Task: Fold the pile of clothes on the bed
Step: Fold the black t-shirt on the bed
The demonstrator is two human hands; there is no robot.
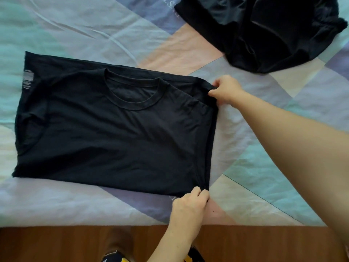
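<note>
T-shirt: a black T-shirt (117,127) lies flat on the bed, left of the middle of the view, folded into a rough rectangle with its round neckband up and toward 12 o'clock; a pale patch shows at its 10 o'clock corner.
Right edge: the folded layers stack along the shirt's 3 o'clock side, and both hands are on that edge.
Right hand: the right hand (225,90) is at the shirt's 2 o'clock corner, thumb and fingers clamped together on the cloth there, forearm running off toward 4 o'clock.
Left hand: the left hand (190,204) is at the shirt's 5 o'clock corner, fingers curled and pinching the hem, wrist coming up from 6 o'clock.
Pile: a heap of dark clothes (268,29) lies crumpled at 1 o'clock, well apart from the shirt.
Bed: the bed cover (75,29) is a patchwork of mint, lilac, peach and cream panels, lightly creased.
Floor: a strip of brown wooden floor (47,242) runs along 6 o'clock, below the bed's edge.
</note>
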